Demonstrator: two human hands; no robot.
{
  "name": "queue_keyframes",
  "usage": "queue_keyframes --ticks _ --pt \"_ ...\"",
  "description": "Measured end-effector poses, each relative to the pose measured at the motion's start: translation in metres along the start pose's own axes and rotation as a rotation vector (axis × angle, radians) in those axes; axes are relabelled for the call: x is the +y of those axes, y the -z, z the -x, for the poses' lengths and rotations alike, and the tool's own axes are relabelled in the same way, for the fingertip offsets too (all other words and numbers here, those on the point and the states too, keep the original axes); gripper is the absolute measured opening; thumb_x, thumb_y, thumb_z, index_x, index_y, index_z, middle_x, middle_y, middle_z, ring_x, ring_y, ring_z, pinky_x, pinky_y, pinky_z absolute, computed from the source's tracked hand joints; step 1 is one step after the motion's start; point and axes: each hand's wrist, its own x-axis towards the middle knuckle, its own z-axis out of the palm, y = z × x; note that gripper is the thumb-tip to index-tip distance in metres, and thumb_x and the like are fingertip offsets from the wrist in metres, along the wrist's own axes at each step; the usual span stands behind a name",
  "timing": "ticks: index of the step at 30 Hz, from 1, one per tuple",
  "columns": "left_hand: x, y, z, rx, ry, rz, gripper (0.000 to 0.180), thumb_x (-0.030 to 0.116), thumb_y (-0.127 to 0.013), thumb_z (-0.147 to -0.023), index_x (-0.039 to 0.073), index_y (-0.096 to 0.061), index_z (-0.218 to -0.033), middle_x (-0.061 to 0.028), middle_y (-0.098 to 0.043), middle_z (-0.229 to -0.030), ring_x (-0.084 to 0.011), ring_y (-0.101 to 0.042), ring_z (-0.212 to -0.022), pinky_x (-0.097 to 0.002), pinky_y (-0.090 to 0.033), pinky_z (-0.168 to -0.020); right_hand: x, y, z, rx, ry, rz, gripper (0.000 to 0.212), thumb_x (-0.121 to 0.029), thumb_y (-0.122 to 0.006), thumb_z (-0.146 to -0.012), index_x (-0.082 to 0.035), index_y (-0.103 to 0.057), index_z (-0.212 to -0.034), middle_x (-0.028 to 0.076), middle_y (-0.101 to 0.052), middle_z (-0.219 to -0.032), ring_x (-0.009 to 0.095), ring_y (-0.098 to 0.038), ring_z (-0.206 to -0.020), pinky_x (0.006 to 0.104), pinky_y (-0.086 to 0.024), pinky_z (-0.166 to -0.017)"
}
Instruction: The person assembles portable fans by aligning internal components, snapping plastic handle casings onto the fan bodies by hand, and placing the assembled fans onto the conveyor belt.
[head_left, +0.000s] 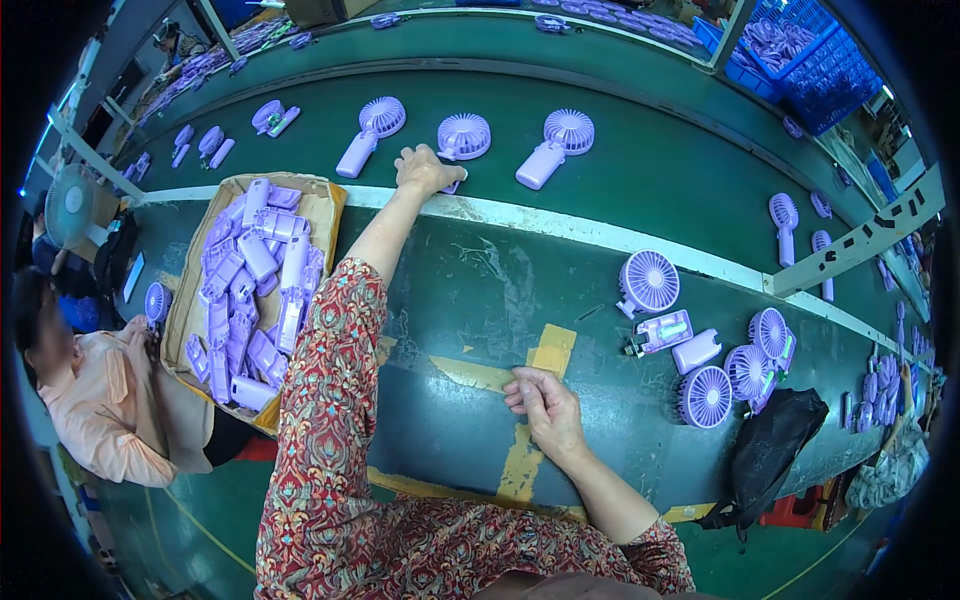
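Note:
My left hand (424, 172) reaches across to the green belt, its fingers closed over the handle of a purple handheld fan (464, 137). Most of that handle is hidden beneath the hand; the round caged head shows beyond it. Two similar handheld fans lie on either side, one to the left (372, 135) and one to the right (556, 148). Over the near worktop, by yellow tape (552, 352), my right hand (549, 412) has its fingers curled in, and nothing shows in it.
A cardboard box (178, 345) of purple casings stands on the left, beside a seated person (115, 405). To the right are a loose fan head (649, 282), an opened handle (664, 332), several clustered fans (748, 372) and a black bag (775, 450). A metal bracket (860, 236) juts over the belt.

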Motion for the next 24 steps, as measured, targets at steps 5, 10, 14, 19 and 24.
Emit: queue_keyframes --ticks 5,10,14,19,24 --pt "-0.01 0.005 -0.003 -0.367 -0.006 0.335 0.052 0.041 -0.078 -0.058 0.002 -0.065 -0.091 -0.013 -0.061 -0.092 -0.0256 -0.057 -0.083 -0.0376 -0.047 -0.068 0.002 -0.001 0.002 -0.007 0.006 -0.03 0.02 -0.01 -0.046 -0.095 0.001 -0.054 -0.109 0.011 -0.064 -0.088 0.015 -0.064 -0.077 0.0271 -0.054 -0.066" --pt "0.001 0.015 0.042 -0.549 -0.08 0.441 0.018 0.018 -0.073 -0.064 0.01 -0.06 -0.075 0.0014 -0.054 -0.065 -0.0089 -0.046 -0.051 -0.0238 -0.031 -0.041 0.008 0.002 0.004 -0.002 -0.03 -0.083 0.021 -0.01 -0.045 -0.095 0.001 -0.053 -0.112 0.011 -0.063 -0.092 0.015 -0.063 -0.08 0.0268 -0.054 -0.068" --pt "-0.015 0.009 0.108 -0.616 -0.202 0.66 0.023 0.016 -0.075 -0.069 0.009 -0.06 -0.085 0.0003 -0.059 -0.071 -0.0079 -0.054 -0.059 -0.0221 -0.037 -0.044 0.007 0.005 0.003 0.11 0.021 -0.133 0.028 -0.014 -0.049 -0.094 0.0 -0.047 -0.118 0.01 -0.061 -0.102 0.015 -0.06 -0.089 0.0281 -0.051 -0.077" --pt "-0.026 -0.002 0.216 -0.696 -0.322 0.749 0.032 0.015 -0.074 -0.074 0.004 -0.058 -0.099 -0.0028 -0.059 -0.085 -0.0094 -0.056 -0.069 -0.0232 -0.044 -0.052 -0.013 0.024 0.005 0.309 0.229 0.162 0.031 -0.018 -0.057 -0.089 0.0 -0.05 -0.113 0.013 -0.06 -0.104 0.022 -0.057 -0.098 0.034 -0.048 -0.082" --pt "-0.044 0.012 0.281 -0.774 -0.487 0.542 0.048 0.02 -0.066 -0.083 -0.003 -0.049 -0.121 -0.0112 -0.064 -0.095 -0.0153 -0.062 -0.077 -0.0297 -0.052 -0.066 -0.047 0.025 0.031 0.067 0.202 0.68 0.036 -0.023 -0.066 -0.08 0.0 -0.055 -0.106 0.017 -0.059 -0.099 0.032 -0.056 -0.091 0.0403 -0.047 -0.077"
